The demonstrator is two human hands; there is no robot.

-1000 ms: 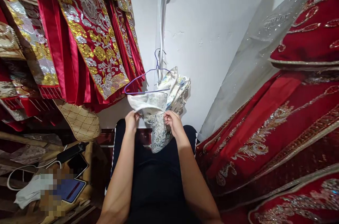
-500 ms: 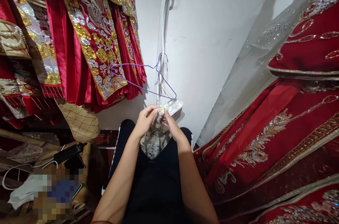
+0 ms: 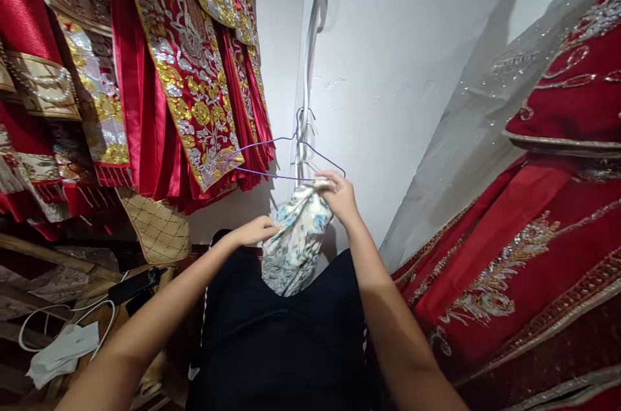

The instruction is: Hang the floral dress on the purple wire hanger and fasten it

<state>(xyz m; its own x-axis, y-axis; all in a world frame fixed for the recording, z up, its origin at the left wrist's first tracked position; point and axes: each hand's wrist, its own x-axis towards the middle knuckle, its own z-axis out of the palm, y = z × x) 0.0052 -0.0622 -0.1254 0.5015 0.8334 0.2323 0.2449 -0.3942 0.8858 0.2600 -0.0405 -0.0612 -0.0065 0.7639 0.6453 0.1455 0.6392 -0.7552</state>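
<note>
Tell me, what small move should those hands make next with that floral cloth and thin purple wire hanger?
Probably draw the pale blue-flowered cloth along the purple wire hanger. The right hand pinches its bunched top at the hanger's bar, while the left hand holds its side, and most hangs crumpled.

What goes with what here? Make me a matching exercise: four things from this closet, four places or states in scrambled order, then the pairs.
1. floral cloth
2. purple wire hanger
3. red embroidered garments
4. white cable

A. hanging at upper left
B. lying at lower left
C. bunched in both hands over the lap
D. just above the right hand

Pairs: 1-C, 2-D, 3-A, 4-B. The left hand grips the cloth's left side.
</note>
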